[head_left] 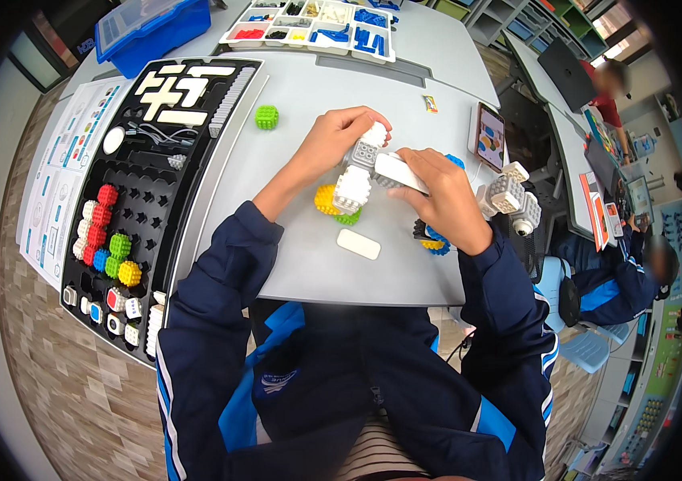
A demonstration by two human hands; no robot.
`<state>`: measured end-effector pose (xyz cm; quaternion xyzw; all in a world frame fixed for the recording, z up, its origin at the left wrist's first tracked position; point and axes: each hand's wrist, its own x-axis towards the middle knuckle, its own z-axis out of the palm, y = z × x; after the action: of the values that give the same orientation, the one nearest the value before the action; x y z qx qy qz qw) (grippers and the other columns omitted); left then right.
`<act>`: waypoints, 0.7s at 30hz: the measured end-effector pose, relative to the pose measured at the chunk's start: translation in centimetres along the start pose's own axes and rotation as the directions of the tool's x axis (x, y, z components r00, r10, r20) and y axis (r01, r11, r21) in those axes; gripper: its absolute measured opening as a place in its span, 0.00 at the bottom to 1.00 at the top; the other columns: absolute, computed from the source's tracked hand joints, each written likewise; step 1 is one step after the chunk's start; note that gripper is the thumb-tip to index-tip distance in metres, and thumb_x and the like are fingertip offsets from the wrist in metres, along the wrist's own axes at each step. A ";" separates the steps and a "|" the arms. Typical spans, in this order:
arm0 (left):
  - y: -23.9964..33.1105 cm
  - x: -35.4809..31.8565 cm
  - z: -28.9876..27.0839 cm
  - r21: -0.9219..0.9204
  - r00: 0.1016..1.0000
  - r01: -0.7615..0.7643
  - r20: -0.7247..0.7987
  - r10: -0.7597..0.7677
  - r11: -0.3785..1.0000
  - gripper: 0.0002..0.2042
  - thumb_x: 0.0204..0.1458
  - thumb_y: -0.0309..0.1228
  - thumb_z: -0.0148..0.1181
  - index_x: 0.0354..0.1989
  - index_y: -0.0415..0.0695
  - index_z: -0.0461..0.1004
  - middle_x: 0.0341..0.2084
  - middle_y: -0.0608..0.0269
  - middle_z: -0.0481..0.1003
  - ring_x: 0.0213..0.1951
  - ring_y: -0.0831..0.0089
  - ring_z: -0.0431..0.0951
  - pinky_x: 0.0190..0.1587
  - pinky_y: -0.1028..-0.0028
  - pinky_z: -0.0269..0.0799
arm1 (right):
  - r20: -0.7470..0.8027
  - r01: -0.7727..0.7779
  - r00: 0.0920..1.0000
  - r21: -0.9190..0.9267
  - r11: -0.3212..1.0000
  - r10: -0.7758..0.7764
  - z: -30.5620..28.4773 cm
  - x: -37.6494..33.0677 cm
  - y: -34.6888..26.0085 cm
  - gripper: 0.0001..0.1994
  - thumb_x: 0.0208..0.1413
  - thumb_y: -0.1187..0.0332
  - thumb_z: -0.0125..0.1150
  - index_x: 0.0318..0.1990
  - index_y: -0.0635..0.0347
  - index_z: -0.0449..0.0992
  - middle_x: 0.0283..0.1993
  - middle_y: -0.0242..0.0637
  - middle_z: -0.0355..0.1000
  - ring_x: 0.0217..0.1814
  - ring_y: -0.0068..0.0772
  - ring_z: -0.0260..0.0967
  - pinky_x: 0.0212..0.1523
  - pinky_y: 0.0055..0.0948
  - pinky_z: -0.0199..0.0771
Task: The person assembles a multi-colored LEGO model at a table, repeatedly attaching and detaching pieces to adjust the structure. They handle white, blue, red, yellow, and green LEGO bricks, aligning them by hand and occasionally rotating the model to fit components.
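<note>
Head view, left to right. At the far left, printed sheets (56, 188) lie beside a black tray (166, 210) on the grey table (293, 88); the tray holds white bars in its upper part and red, green, blue and yellow studded balls in its lower part. A blue bin (149, 28) stands at the upper left, and a white sorting tray (313, 24) with blue and red parts lies at the top edge. A loose green studded ball (266, 117) rests on the table just right of the black tray. The left hand (333, 144), fingers curled, grips the upper end of a white and grey block model (361, 164) held above the table centre. Below it lie a yellow ball (325, 199) and a white flat bar (358, 244). The right hand (445, 200) closes on a white bar (399, 171) joined to the model. A phone (490, 136) and a second white block assembly (508, 196) lie further right.
</note>
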<state>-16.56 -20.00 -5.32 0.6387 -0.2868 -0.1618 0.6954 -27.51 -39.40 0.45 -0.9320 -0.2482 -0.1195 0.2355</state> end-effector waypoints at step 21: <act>-0.4 -0.2 0.3 0.202 0.995 -0.068 -0.052 0.080 0.977 0.14 0.69 0.33 0.45 0.43 0.38 0.78 0.35 0.64 0.80 0.40 0.80 0.78 0.46 0.77 0.73 | -0.010 -0.125 0.992 0.044 0.991 0.125 -0.4 0.2 0.0 0.23 0.41 0.70 0.77 0.48 0.65 0.80 0.35 0.50 0.77 0.37 0.51 0.75 0.40 0.38 0.74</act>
<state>-16.85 -20.12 -5.71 0.6988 -0.3042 -0.0869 0.6415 -27.40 -39.51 0.81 -0.9396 -0.1904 -0.1051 0.2642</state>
